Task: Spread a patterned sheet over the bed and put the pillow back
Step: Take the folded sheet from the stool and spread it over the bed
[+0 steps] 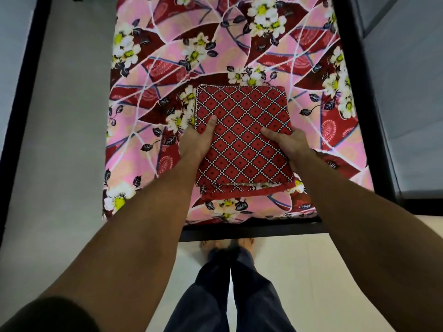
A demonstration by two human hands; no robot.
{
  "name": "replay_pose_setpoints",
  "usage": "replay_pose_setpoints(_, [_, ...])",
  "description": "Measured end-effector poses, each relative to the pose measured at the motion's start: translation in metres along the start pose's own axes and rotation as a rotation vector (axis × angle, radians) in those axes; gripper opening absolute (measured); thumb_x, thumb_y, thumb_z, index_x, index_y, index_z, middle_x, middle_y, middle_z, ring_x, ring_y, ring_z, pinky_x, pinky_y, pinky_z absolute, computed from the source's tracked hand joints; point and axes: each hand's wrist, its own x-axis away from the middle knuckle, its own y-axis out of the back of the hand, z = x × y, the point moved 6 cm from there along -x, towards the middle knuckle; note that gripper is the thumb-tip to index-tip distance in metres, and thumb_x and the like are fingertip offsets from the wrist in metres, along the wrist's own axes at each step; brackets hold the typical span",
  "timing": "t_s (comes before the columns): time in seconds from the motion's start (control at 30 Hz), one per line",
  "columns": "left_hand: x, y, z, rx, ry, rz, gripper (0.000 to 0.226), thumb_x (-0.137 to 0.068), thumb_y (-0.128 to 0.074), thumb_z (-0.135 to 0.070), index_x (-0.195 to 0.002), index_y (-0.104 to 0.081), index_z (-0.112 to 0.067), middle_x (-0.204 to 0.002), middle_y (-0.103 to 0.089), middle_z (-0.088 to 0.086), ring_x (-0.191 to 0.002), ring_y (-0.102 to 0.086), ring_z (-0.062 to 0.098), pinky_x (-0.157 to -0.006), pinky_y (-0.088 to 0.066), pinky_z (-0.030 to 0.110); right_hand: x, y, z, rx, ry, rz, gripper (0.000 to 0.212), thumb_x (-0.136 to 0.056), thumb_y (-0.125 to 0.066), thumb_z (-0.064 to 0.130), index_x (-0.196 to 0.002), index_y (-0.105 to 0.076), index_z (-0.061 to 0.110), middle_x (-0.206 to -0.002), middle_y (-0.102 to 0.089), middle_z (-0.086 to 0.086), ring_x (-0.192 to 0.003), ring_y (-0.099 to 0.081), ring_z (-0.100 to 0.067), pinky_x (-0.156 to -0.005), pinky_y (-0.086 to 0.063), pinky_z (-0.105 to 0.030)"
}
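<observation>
At centre, left hand (pixel 195 142) and right hand (pixel 288 143) grip the folded sheet (pixel 242 109), a flat square of red diamonds outlined in white dots, over a floral bed (pixel 191 39).

The person wears loose dark navy trousers (pixel 254 295) with soft creases down 2 legs, ending above 2 bare feet (pixel 244 243), and a dark short sleeve (pixel 48 315) that covers only the upper left arm, leaving both forearms bare down to the left grip (pixel 195 140) and right grip (pixel 290 142).
</observation>
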Motion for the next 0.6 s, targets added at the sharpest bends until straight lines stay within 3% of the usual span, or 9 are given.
replay_pose_setpoints(0.27, [-0.025,-0.047,0.026,-0.046,-0.008,-0.010,0.084,-0.080,-0.048,-0.085,-0.122,-0.059,-0.013,-0.114,-0.065,0.002,-0.101,-0.062,0.022,-0.090,-0.049,0.035,-0.042,0.016,-0.034,0.027,-0.008,-0.029,0.063,-0.059,-0.098,0.031,-0.115,-0.071,0.017,-0.105,-0.077,0.001,-0.091,-0.076,-0.019,-0.088,-0.061,-0.042])
replay_pose_setpoints(0.43, [-0.036,-0.070,0.029,-0.033,-0.007,0.006,0.083,-0.081,-0.049,-0.083,-0.126,-0.057,-0.014,-0.119,-0.067,0.004,-0.109,-0.062,0.025,-0.100,-0.049,0.039,-0.058,0.025,-0.042,0.035,-0.017,-0.042,0.067,-0.063,-0.097,0.030,-0.122,-0.068,0.015,-0.108,-0.076,0.001,-0.092,-0.076,-0.018,-0.086,-0.061,-0.040])
replay_pose_setpoints(0.5, [-0.039,-0.078,0.032,-0.033,-0.004,0.027,0.077,-0.085,-0.050,-0.079,-0.127,-0.057,-0.014,-0.111,-0.065,0.000,-0.102,-0.060,0.021,-0.093,-0.045,0.029,-0.064,0.027,-0.048,0.037,-0.029,-0.037,0.065,-0.064,-0.096,0.030,-0.121,-0.068,0.017,-0.107,-0.076,0.002,-0.091,-0.075,-0.018,-0.085,-0.061,-0.039])
replay_pose_setpoints(0.6, [-0.043,-0.086,0.041,-0.048,0.007,0.031,0.077,-0.086,-0.050,-0.078,-0.125,-0.056,-0.012,-0.102,-0.057,-0.003,-0.093,-0.053,0.017,-0.085,-0.040,0.027,-0.076,0.030,-0.061,0.059,-0.051,-0.031,0.070,-0.062,-0.097,0.034,-0.123,-0.067,0.018,-0.108,-0.076,0.003,-0.092,-0.075,-0.017,-0.086,-0.061,-0.041])
